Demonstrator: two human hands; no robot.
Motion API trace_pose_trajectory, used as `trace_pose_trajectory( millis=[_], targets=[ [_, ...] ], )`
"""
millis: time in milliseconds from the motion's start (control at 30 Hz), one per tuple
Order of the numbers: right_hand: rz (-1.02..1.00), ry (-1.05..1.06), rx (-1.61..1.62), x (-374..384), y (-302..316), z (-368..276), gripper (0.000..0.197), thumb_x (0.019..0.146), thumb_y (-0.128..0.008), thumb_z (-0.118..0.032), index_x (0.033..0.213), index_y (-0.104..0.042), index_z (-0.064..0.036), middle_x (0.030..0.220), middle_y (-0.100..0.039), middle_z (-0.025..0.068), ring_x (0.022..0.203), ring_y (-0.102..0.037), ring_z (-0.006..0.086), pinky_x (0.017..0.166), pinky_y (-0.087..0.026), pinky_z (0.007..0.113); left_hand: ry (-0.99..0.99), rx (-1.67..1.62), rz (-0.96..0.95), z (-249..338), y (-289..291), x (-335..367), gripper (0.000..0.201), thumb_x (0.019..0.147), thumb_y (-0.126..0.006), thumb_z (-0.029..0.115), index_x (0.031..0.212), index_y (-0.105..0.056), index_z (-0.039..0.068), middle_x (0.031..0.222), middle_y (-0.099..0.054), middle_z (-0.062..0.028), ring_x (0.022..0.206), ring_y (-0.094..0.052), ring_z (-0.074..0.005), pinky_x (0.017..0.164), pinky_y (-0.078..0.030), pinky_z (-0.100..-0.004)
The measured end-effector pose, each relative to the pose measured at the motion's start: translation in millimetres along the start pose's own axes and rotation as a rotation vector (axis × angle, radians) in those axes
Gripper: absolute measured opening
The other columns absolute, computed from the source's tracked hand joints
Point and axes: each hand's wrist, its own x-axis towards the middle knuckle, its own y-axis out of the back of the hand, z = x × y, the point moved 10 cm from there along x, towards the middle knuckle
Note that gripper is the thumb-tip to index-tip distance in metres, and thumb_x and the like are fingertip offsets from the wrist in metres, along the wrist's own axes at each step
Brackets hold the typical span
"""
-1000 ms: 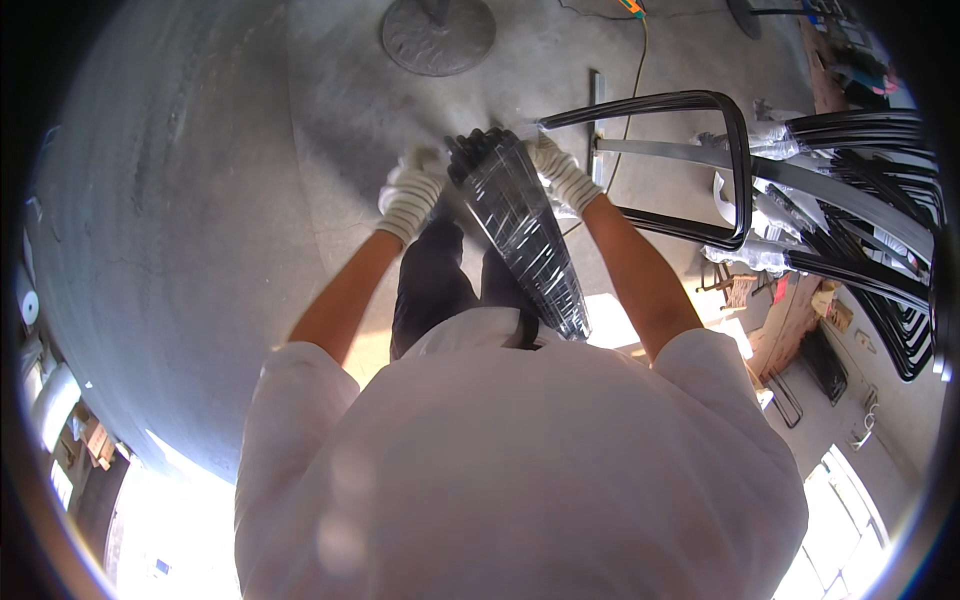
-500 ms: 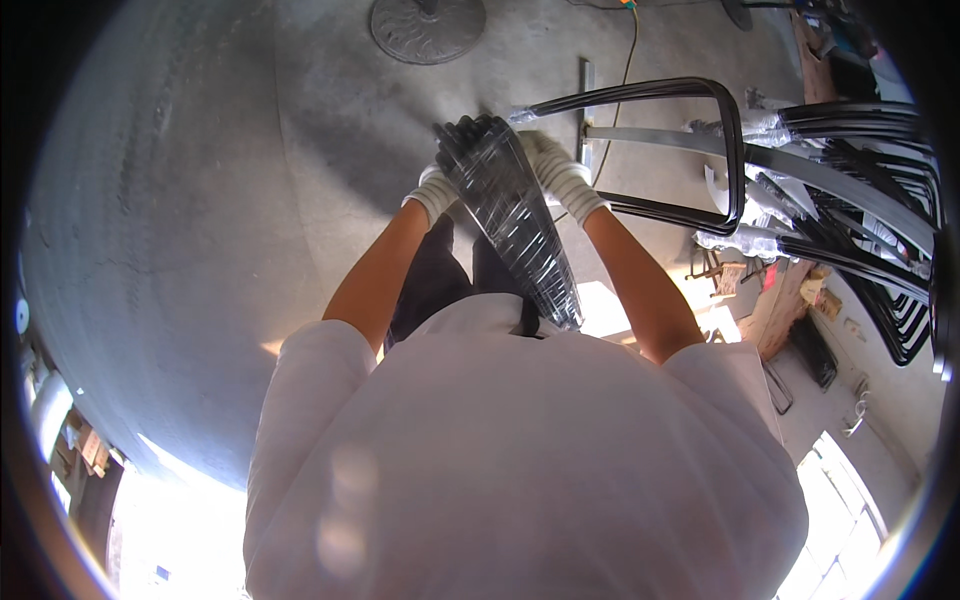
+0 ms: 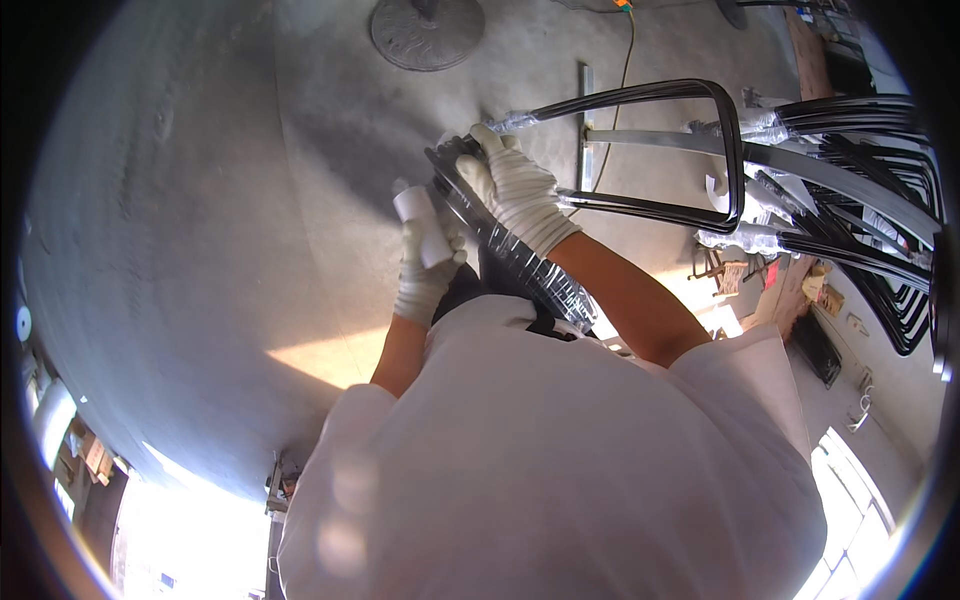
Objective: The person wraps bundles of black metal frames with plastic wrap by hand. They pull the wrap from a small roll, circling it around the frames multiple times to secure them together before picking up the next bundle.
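Note:
A bundle of black metal frame pieces, partly wrapped in clear plastic film, slants from in front of my chest up toward the floor ahead. My right hand, in a white knit glove, grips the bundle near its upper end. My left hand, also gloved, holds a small white roll just left of the bundle. The bundle's lower end is hidden behind my white shirt.
A black tube chair frame stands right of my hands, with a stack of similar black frames behind it at the right edge. A round grey metal base lies on the concrete floor at the top. An orange cable runs along the floor.
My left hand has come off the bundle and dropped lower, now showing a white roll. My right hand has slid up to the bundle's top end.

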Motion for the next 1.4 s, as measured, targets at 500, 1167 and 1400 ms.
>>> trace_pose_trajectory(
  millis=[500, 1167, 1400],
  targets=[
    [-0.525, -0.258, 0.611, 35, -22, -45, 0.067, 0.060, -0.068, -0.058, 0.086, -0.061, 0.0034, 0.076, -0.061, 0.0133, 0.069, -0.058, 0.0208, 0.067, -0.046, 0.029, -0.203, 1.561, -0.035, 142, -99, 52, 0.051, 0.083, -0.046, 0.046, 0.098, -0.051, -0.003, 0.078, -0.059, -0.0126, 0.062, -0.061, -0.0216, 0.051, -0.052, -0.0282],
    [-0.748, -0.195, 0.177, 80, -23, 45, 0.097, 0.060, -0.066, -0.061, 0.136, -0.022, -0.0193, 0.123, -0.047, 0.0132, 0.115, -0.043, 0.0271, 0.088, -0.043, 0.036, 0.357, 1.146, -0.331, 48, -47, 151, 0.036, 0.080, -0.058, 0.040, 0.105, -0.060, 0.014, 0.095, -0.061, 0.0027, 0.086, -0.053, -0.0085, 0.079, -0.041, -0.0230],
    [-0.566, 0.065, -0.031, 55, -105, 131, 0.057, 0.080, -0.056, -0.029, 0.128, -0.028, -0.0184, 0.106, -0.055, 0.0191, 0.098, -0.054, 0.0279, 0.083, -0.043, 0.036, 0.011, 1.320, 0.099, 95, -41, 94, 0.023, 0.083, -0.050, 0.014, 0.105, -0.052, 0.007, 0.095, -0.060, -0.0096, 0.091, -0.055, -0.0270, 0.085, -0.043, -0.0319]
  ],
)
